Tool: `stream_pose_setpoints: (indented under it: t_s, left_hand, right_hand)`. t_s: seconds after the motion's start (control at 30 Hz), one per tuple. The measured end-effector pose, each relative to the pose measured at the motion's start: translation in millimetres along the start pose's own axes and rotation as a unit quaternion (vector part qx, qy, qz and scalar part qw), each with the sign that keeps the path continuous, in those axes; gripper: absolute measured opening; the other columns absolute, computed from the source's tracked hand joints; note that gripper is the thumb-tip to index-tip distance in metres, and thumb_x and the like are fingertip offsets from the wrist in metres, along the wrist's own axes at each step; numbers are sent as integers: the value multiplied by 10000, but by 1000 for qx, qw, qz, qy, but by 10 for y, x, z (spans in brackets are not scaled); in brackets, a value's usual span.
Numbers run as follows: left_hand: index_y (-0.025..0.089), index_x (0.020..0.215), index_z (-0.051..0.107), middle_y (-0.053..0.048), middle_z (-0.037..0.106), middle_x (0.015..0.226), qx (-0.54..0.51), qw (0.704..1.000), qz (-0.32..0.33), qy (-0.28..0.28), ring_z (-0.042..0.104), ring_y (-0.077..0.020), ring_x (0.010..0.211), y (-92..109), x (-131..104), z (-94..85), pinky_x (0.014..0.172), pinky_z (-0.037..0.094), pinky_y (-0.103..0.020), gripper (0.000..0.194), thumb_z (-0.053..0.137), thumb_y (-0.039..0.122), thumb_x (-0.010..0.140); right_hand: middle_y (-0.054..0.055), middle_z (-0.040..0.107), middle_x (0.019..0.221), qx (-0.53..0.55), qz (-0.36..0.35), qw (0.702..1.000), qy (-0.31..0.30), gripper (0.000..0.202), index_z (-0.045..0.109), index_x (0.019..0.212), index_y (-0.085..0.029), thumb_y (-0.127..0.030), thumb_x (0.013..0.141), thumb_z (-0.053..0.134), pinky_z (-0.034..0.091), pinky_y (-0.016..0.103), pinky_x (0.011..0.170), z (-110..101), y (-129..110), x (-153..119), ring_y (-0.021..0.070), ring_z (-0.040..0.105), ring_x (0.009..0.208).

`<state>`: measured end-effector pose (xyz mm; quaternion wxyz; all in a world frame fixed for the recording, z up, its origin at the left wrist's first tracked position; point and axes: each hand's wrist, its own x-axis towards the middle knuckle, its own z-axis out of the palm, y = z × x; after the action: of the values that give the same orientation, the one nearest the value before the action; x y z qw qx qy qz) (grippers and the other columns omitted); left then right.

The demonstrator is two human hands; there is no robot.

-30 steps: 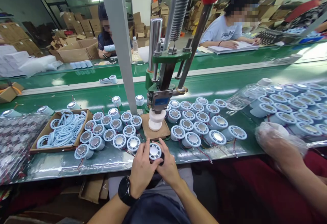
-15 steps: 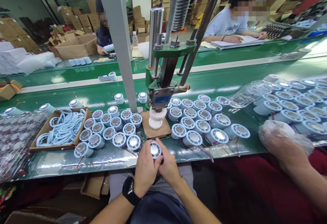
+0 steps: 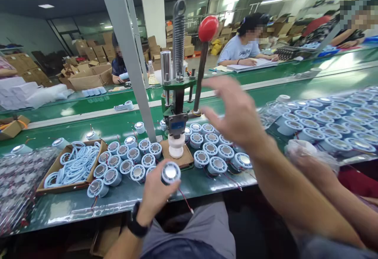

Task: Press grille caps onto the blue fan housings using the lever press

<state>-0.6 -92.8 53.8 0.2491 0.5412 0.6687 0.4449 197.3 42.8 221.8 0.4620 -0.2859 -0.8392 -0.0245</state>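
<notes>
My left hand (image 3: 158,184) grips a light blue round motor unit (image 3: 171,173) with a silver centre, its red wire hanging down. The unit is in front of the hand press (image 3: 178,123), whose white plastic head (image 3: 176,145) rests over a brown pad (image 3: 186,157). My right hand (image 3: 233,111), blurred, is raised with fingers apart just right of the press lever, which has a red knob (image 3: 208,28). Nothing shows between those fingers. Similar blue units stand on both sides of the press.
A cardboard box (image 3: 99,160) of blue rings sits left, beside plastic-wrapped parts (image 3: 25,184). A grey post (image 3: 132,62) rises behind the units. At right are a bottle (image 3: 270,111), many more units and another person's hand (image 3: 310,164) in plastic. People sit across the green bench.
My right hand has let go of the unit and risen to the right, towards the lever. My left hand keeps the unit, slightly further left. The view has tilted up.
</notes>
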Motion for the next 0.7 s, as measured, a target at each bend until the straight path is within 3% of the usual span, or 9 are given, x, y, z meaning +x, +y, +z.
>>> stream_pose_setpoints:
  t_s: [0.1,0.17,0.23,0.33,0.47,0.6,0.7]
  left_hand:
    - [150,1123,681,-88,754,1010,8,1000,-4,26,701,-288,933,4,456,-193,911,538,-444,521,771,307,634]
    - [137,1106,682,-97,754,1012,4,1000,10,18,698,-292,944,-20,712,-211,912,533,-444,509,776,311,637]
    - [142,1119,677,-97,751,1061,-11,999,31,-8,693,-282,973,-29,875,-135,929,524,-424,510,785,294,644]
    - [142,1126,670,-98,743,1120,-45,996,55,-55,684,-273,1019,-5,987,71,949,516,-402,508,806,270,654]
    - [121,1056,674,-105,752,1085,-82,989,63,-107,685,-284,1017,23,1068,251,947,517,-415,450,828,262,657]
    - [113,1126,642,-122,736,1123,-103,982,66,-144,678,-286,1037,-24,1087,234,950,516,-418,528,835,238,652]
    - [141,1261,574,-126,674,1262,-111,980,77,-146,624,-292,1162,-85,1065,212,1027,466,-422,691,846,205,629]
  right_hand:
    - [117,622,1226,-8,36,992,119,419,520,1328,-139,-229,920,545,504,404,1069,-110,98,941,217,599,1167]
    - [59,688,989,58,72,989,117,287,592,1196,-158,-226,975,422,589,310,842,-41,170,1348,161,683,884]
    - [1,648,752,118,96,984,95,323,639,980,-130,-190,988,322,547,209,614,60,233,1549,97,658,618]
    - [-36,562,620,146,97,978,112,410,623,797,-58,-164,966,266,428,106,540,160,288,1576,33,618,499]
    - [-44,560,599,160,84,977,111,482,630,771,-41,-226,966,230,381,76,544,208,328,1557,11,614,491]
    - [-38,605,670,165,121,971,121,425,661,856,-64,-182,973,270,415,81,541,108,264,1619,19,627,519]
    - [-6,661,826,197,99,966,139,348,699,977,-113,-137,966,352,533,159,613,-143,49,1204,72,685,665]
